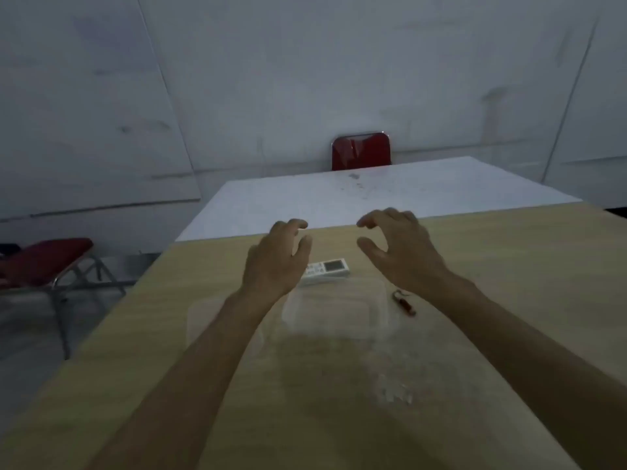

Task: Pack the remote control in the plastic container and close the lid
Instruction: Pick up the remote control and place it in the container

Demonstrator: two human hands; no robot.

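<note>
Remote control (327,270) flat on worktop (509,266), long axis running left-right, display end to the right, just beyond open clear container (334,310), left hand (276,262) and right hand (402,252) above, fingers spread, empty

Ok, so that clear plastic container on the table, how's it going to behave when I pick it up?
The plastic container looks thin-walled and see-through, so it is probably very light and may flex if squeezed. Its open lid seems attached at the left, so it will likely flop or swing when lifted.
</note>
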